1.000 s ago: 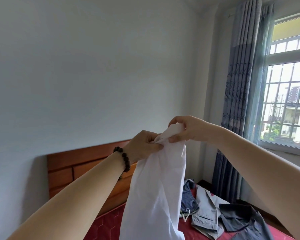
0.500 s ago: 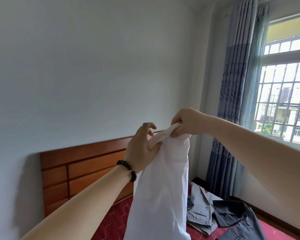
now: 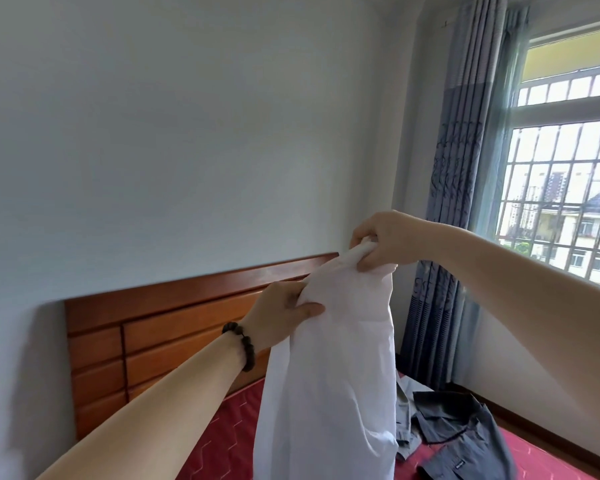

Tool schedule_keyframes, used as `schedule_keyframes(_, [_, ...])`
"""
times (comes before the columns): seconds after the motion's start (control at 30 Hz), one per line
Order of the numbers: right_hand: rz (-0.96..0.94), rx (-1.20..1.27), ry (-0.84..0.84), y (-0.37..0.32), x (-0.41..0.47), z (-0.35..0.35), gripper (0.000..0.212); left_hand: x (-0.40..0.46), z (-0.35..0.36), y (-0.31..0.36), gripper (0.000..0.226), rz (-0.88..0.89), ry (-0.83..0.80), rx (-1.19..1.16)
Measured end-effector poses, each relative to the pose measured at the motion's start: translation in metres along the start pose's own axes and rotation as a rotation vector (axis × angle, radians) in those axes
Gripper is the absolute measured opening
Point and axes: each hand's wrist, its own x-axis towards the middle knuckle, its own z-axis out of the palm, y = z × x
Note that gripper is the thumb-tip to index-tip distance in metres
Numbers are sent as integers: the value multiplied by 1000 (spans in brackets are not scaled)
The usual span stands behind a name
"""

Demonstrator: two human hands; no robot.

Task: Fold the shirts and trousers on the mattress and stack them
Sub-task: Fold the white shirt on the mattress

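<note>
A white garment [image 3: 333,375] hangs in the air in front of me, above the red mattress [image 3: 219,445]. My right hand [image 3: 385,244] grips its top edge at the highest point. My left hand [image 3: 281,313], with a dark bead bracelet on the wrist, pinches the cloth lower and to the left. On the mattress to the right lie a dark grey shirt [image 3: 465,434] and a light grey garment [image 3: 404,410], partly hidden behind the white one. The white garment's lower end runs out of the frame.
A wooden headboard [image 3: 160,327] stands against the pale wall behind the mattress. Blue-grey curtains [image 3: 454,202] hang at the right beside a barred window [image 3: 565,188]. A strip of wooden floor [image 3: 534,424] shows between mattress and wall.
My left hand has slid down and left along the white garment and closed on it. My right hand still holds the top. The view has tilted slightly down.
</note>
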Motion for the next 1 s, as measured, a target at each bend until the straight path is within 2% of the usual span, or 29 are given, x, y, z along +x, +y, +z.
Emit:
schedule_keyframes(0.07, [31, -27, -76, -3, -1, -1, 29, 4, 1, 6, 12, 12, -13, -35])
schedule_keyframes(0.17, [37, -80, -142, -8, 0, 7, 39, 9, 3, 10, 5, 30, -25, -55])
schedule_keyframes(0.23, [16, -80, -143, -9, 2, 14, 32, 11, 3, 11, 3, 16, -31, -4])
schedule_keyframes(0.3, [-20, -83, -120, -7, 3, 17, 14, 10, 1, 11, 16, 5, -28, 34])
schedule_keyframes(0.37, [-50, -81, -112, -5, 3, 15, 24, 7, -5, 10, 30, -3, -48, 43])
schedule_keyframes(0.4, [-55, -73, -110, -3, 3, 14, 26, 3, -10, 9, 30, -8, -85, 49])
schedule_keyframes(0.53, [-60, -62, -63, 2, 3, 9, 23, -8, -23, -3, 5, -62, -291, 197])
schedule_keyframes(0.63, [-54, -61, -37, 4, 5, 7, 18, -15, -25, -11, 10, -80, -325, 291])
schedule_keyframes(0.73, [-62, -91, -20, 3, 6, 5, 14, -15, -27, -15, 14, -75, -278, 337])
schedule_keyframes(0.83, [-55, -96, 26, 4, 7, -1, 15, -14, -25, -21, 28, -39, -8, 281])
schedule_keyframes(0.9, [-48, -92, 66, 4, 7, -6, 15, -16, -15, -22, 24, -15, 132, 229])
schedule_keyframes(1.0, [-44, -139, 72, 6, 5, -14, 6, -20, 6, -30, 23, -1, 87, 320])
